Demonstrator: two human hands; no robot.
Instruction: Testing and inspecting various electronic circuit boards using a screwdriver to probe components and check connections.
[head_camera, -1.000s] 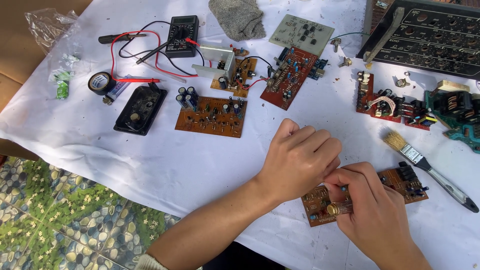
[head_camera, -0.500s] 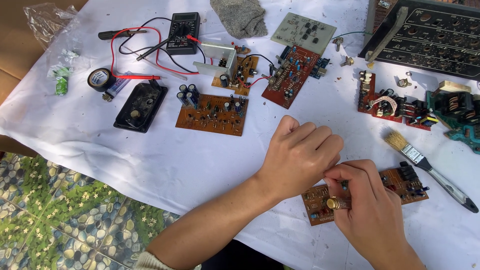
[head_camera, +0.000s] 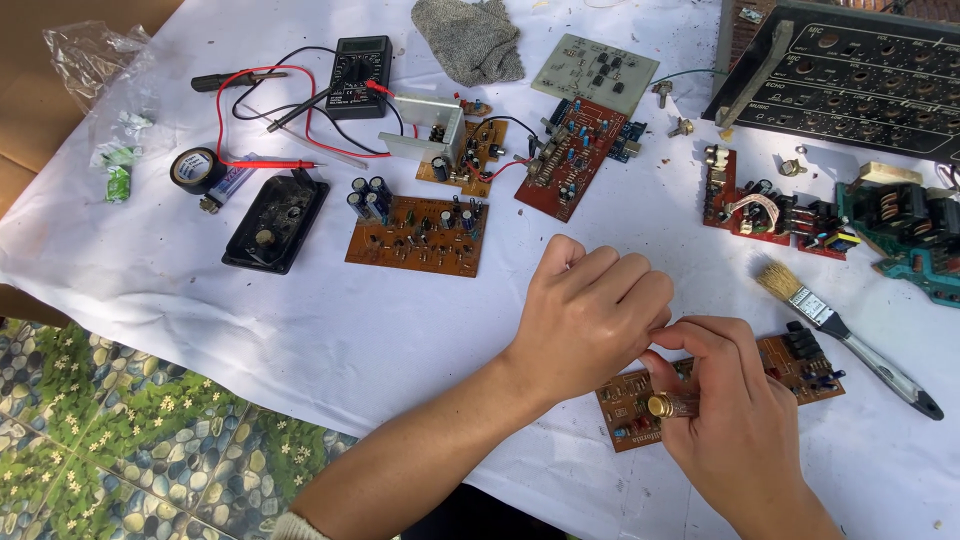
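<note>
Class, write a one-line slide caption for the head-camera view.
Left hand and right hand work a small brass-tipped cylindrical part over a brown rectangular circuit board on a white cloth-covered table.

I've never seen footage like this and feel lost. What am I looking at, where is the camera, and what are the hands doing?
There is no machine here: a person works with two bare hands, and one camera worn on the head looks down at them. The surface is a table under a white cloth. The left hand and right hand meet over a brown circuit board near the front edge. The right hand holds a small cylindrical part with a brass-coloured end; exactly what it is I cannot tell. Around them lie a paintbrush, more circuit boards, a multimeter with red and black leads, a roll of black tape, a grey rag and a black control panel.
</note>
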